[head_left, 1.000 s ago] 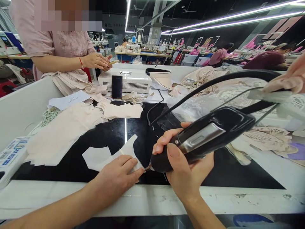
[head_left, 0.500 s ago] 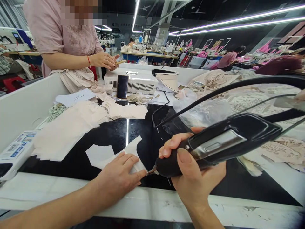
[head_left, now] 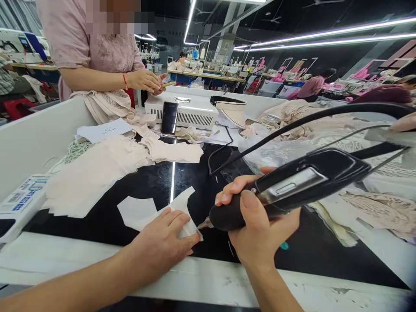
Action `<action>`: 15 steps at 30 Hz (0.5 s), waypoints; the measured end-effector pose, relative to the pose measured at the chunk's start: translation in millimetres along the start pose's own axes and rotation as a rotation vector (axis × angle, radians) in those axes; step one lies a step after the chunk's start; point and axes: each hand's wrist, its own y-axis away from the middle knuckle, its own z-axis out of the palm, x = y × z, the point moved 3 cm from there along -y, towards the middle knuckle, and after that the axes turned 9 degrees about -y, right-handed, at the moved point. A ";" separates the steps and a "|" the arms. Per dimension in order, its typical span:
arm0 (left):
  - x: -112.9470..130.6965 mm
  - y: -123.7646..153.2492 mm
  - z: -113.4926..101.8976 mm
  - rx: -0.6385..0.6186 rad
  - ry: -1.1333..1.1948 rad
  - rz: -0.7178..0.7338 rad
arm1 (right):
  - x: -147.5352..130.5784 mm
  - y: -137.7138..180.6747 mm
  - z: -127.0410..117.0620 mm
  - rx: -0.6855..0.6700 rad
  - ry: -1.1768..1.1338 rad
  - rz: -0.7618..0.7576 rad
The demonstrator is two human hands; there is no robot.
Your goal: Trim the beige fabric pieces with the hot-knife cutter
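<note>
Compared with half a second ago, the metal tip of the cutting tool sits a touch higher, just off my left fingertips instead of level with them. A corner of the white piece now pokes out past those fingertips. The white-walled worktable has the white piece on its black top. Beyond my fingers it holds a stack of beige fabric, and further back a phone leaning on a white machine. My left hand lies flat, fingers stretched out and close together, pressing the near edge of the white piece down. My right hand is wrapped tight around the tool's black grip, thumb on top, tip angled down toward the fabric corner. A co-worker's hands are busy well beyond.
</note>
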 end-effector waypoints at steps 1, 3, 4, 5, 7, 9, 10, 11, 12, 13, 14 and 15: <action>0.1 -0.2 0.1 0.007 -0.001 0.000 | 0.0 0.2 0.1 -0.004 0.001 -0.003; 0.3 -0.5 0.4 0.015 -0.003 -0.002 | 0.1 0.5 0.4 -0.013 0.005 -0.010; 0.5 -0.5 0.6 0.015 -0.004 -0.005 | 0.3 0.7 0.7 -0.018 0.009 -0.012; 0.7 -0.4 0.8 0.014 -0.004 -0.008 | 0.7 1.0 0.9 -0.023 0.013 -0.013; 1.1 -0.1 1.0 0.007 -0.002 -0.016 | 1.8 1.6 1.3 -0.030 0.021 -0.013; 1.1 0.4 1.0 0.003 0.001 -0.021 | 3.2 1.8 1.6 -0.030 0.026 -0.012; 1.1 0.6 0.9 0.002 0.004 -0.022 | 3.8 1.6 1.7 -0.030 0.025 -0.012; 1.0 0.7 0.7 0.003 0.006 -0.024 | 4.3 1.2 2.0 -0.029 0.023 -0.013; 0.9 0.8 0.6 0.005 0.008 -0.026 | 4.7 0.5 2.4 -0.030 0.019 -0.015; 0.8 0.8 0.4 0.007 0.008 -0.026 | 4.9 -0.4 2.9 -0.030 0.013 -0.019; 0.8 0.8 0.3 0.007 0.008 -0.027 | 5.0 -1.5 3.5 -0.027 0.007 -0.025; 0.8 0.8 0.3 0.005 0.010 -0.027 | 5.1 -2.6 4.0 -0.021 0.003 -0.032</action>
